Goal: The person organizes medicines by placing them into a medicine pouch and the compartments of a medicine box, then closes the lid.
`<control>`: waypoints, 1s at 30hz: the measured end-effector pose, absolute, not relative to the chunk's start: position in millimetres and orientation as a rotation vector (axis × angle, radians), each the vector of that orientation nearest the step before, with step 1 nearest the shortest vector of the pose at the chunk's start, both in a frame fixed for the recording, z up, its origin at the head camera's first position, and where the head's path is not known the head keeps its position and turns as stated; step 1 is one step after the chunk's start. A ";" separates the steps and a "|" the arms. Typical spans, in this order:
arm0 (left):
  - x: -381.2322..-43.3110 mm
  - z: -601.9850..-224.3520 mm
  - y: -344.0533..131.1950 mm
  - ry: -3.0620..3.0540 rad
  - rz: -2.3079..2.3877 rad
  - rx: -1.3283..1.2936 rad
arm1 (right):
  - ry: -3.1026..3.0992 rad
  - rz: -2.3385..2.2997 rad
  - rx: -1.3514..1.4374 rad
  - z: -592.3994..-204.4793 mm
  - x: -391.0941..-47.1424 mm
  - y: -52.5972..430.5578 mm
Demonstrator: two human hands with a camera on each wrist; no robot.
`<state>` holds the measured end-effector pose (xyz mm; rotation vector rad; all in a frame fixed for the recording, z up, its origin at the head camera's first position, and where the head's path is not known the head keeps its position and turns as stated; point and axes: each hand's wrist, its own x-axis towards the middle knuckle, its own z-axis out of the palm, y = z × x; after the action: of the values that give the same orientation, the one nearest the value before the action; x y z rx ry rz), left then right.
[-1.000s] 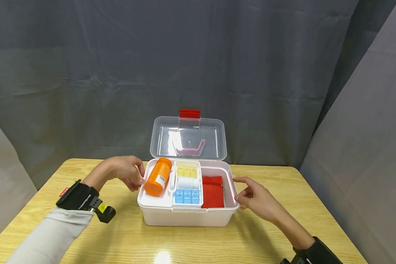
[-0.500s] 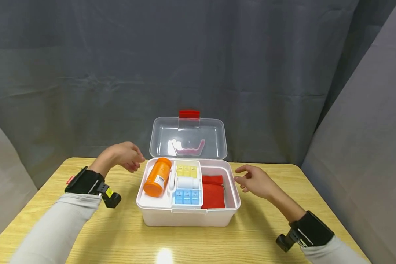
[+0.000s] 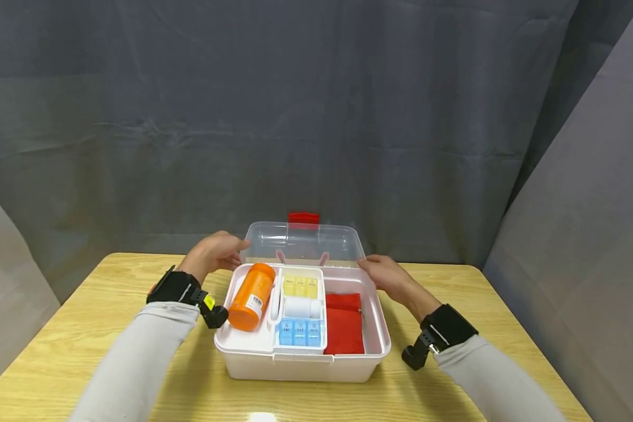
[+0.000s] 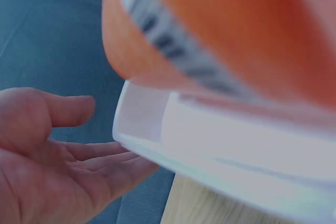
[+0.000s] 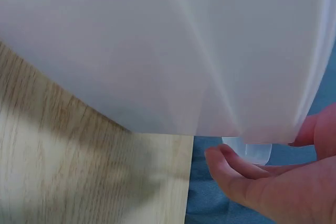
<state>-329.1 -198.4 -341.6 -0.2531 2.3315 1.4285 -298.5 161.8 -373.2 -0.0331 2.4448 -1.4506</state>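
A white plastic box [image 3: 303, 369] stands open, its clear lid [image 3: 343, 241] raised at the back with a red latch [image 3: 303, 218]. My left hand [image 3: 216, 253] is at the box's back left corner, fingertips by the lid's edge. Its fingers reach out straight in the left wrist view. My right hand [image 3: 392, 280] touches the back right corner beside the lid, with fingers loosely bent in the right wrist view. On the left in the box lies an orange pill bottle [image 3: 252, 296]. Beside it sits a pill organizer [image 3: 299, 333] with yellow and blue lids.
A red zip pouch [image 3: 344, 328] lies in the box's right side. Pink handle ends [image 3: 324, 258] show through the lid. The wooden table [image 3: 190, 381] ends at a grey curtain [image 3: 316, 117] behind the box, with pale panels [image 3: 585, 193] at the sides.
Both hands have moved in to the back corners at the lid. The box has shifted slightly nearer to me. Its lid has changed tilt and looks shorter.
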 end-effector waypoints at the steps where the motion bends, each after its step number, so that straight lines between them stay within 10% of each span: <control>1: -329.4 -342.4 -198.3 2.329 1.431 -0.263 | 2.445 -1.455 -0.020 -373.8 -298.8 161.5; 30: -330.0 -311.9 -192.2 2.165 1.670 -0.206 | 2.465 -1.649 0.025 -343.8 -302.1 161.5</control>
<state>-330.0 -192.2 -311.9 -0.2058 2.1646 1.6700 -302.1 161.5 -343.8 0.0246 2.4646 -1.6489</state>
